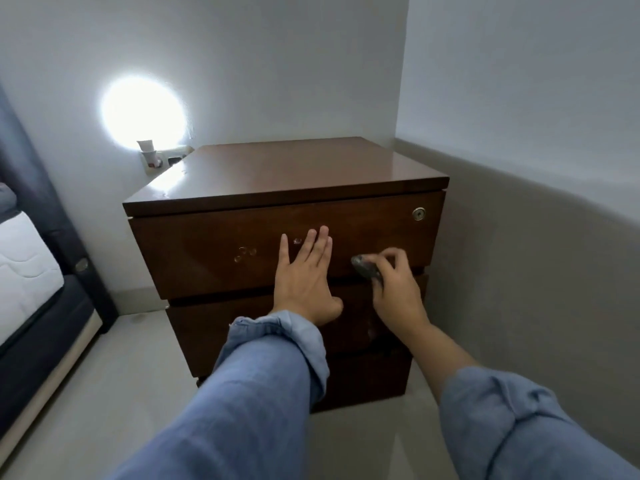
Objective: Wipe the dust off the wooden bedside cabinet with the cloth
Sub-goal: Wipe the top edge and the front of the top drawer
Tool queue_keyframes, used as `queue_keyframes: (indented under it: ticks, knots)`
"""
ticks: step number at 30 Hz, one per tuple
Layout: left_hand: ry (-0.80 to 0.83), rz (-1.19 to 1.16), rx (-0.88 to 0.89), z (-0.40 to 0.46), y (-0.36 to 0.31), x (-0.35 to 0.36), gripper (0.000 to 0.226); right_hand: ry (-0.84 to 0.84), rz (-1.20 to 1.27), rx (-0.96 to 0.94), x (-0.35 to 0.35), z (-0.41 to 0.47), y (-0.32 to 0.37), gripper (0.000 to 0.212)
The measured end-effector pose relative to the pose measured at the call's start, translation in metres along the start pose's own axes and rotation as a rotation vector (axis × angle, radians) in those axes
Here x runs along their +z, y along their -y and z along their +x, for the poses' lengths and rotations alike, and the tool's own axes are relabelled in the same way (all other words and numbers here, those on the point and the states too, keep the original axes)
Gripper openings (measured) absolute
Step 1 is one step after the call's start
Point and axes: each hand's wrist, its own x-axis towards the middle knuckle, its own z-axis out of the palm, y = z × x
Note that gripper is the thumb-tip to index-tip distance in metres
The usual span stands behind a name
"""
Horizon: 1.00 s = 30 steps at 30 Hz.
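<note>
- While the cloth (366, 269) is being held bunched into a small dark wad in the right hand (398, 289), pressed against the top drawer front (207, 251) of the wooden bedside cabinet (284, 209), only a narrow strip is being covered per pass, so dust is likely being left between strokes.
- The left hand (304, 275) is being laid flat and empty, fingers spread, on the same drawer front; fresh finger marks are probably being printed there, beside the pale smudges (246, 253) already showing.
- The keyhole (419, 213) near the drawer's upper right corner is being approached, and the cloth could be snagged on it.
- The cabinet top (294, 171) is being lit by glare, so dust there is being hidden and could be missed.
- The plug-in light (149, 154) at the wall socket, just beside the back left corner, is being put at risk of a knock.
</note>
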Motion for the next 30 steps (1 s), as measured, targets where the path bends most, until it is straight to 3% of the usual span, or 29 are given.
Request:
queue_keyframes:
  ticks: [7,10,13,19,22,24,30]
  knots:
    - [-0.240,-0.064,-0.086,-0.034,0.022,0.002,0.087,-0.204,0.072,-0.044,-0.034,0.049,0.033,0.039]
    - [-0.235,-0.051,-0.201,-0.041,0.057,0.010,0.090,-0.284,0.100,0.000,-0.019,0.064,0.048,0.033]
    - [-0.222,-0.049,-0.202,-0.042,0.080,0.020,0.096,-0.349,0.165,0.005,0.010,0.056,0.055,0.029]
    - [-0.220,-0.091,-0.196,-0.038,0.079,0.029,0.102,-0.087,0.063,-0.187,0.072,0.011,0.053,0.030]
    - [-0.192,-0.087,-0.181,-0.041,0.082,0.025,0.101,0.148,-0.014,-0.129,0.081,-0.007,0.051,0.026]
    - [-0.197,-0.072,-0.158,-0.045,0.086,0.021,0.096,0.207,0.008,-0.087,0.076,-0.010,0.054,0.029]
    - [-0.276,-0.126,-0.304,-0.070,0.102,0.029,0.089,-0.119,0.194,-0.113,0.027,0.021,0.079,0.035]
